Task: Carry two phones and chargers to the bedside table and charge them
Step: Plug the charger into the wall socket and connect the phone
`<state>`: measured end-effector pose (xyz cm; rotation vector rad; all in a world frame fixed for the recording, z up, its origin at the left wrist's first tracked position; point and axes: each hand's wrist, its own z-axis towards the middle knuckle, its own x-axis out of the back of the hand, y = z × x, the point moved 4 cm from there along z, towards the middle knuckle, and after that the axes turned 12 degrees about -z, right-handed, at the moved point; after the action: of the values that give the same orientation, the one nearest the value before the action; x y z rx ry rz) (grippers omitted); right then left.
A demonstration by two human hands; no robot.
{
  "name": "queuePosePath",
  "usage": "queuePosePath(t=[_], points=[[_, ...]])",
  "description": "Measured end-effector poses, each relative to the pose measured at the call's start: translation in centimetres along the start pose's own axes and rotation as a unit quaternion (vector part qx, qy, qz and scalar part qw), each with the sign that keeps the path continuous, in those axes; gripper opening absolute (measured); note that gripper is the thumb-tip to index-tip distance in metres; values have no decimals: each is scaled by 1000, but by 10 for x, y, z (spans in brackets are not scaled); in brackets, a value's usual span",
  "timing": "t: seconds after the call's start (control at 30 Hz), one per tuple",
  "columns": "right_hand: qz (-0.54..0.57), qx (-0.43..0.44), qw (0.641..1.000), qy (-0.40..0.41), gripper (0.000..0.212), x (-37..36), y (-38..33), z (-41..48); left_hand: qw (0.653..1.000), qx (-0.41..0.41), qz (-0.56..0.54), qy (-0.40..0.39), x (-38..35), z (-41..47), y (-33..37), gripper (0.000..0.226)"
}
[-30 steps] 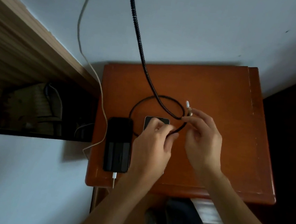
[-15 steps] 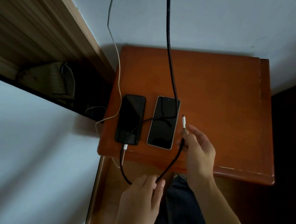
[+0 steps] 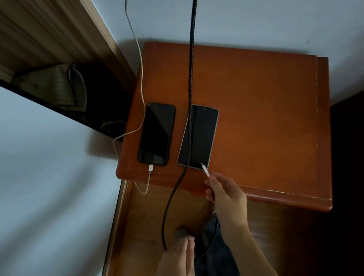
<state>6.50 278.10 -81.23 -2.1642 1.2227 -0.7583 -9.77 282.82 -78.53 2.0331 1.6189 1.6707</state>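
Two phones lie side by side near the front left of the orange-brown bedside table [image 3: 261,106]. The black phone [image 3: 156,133] on the left has a white cable [image 3: 139,67] plugged into its bottom end. The silver-edged phone [image 3: 198,137] on the right has no cable plugged in. A black braided cable [image 3: 191,65] hangs from above, crosses the silver-edged phone and loops down below the table's front edge. My right hand [image 3: 226,197] pinches this cable's white plug [image 3: 205,170], whose tip is at that phone's bottom right corner. My left hand [image 3: 178,269] holds the low loop of the cable.
A wooden headboard edge [image 3: 60,17] runs diagonally at the left, with a dark gap below it holding a pale bag [image 3: 51,83]. The white wall is behind the table. A wooden bed frame [image 3: 141,225] and my dark trouser leg [image 3: 217,270] lie below the table front.
My right hand has turned the plug from pointing up beside the silver-edged phone down to its bottom right corner. My left hand has pulled the loop lower, straightening the cable across the phone.
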Motion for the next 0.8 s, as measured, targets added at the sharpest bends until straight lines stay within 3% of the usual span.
queuePosePath(t=[0.07, 0.13, 0.3, 0.47, 0.67, 0.8], points=[[-7, 18, 1000, 3, 10, -3, -2, 0, 986, 82, -143, -6, -7, 24, -2, 25], [-15, 31, 999, 3, 10, -6, -3, 1, 983, 89, -160, 18, -4, 52, -1, 25], [-8, 32, 999, 17, 15, -6, -3, 2, 976, -38, -164, 135, 21, 107, 27, 21], [17, 19, 999, 37, 15, 5, 2, 6, 968, -71, -100, 218, 35, 138, 50, 35], [-32, 59, 997, 48, 14, 10, 0, 10, 992, -3, 6, 127, 28, 172, 65, 83], [-63, 79, 994, 48, 16, 9, -3, 10, 991, 26, 43, 125, 27, 183, 72, 95]])
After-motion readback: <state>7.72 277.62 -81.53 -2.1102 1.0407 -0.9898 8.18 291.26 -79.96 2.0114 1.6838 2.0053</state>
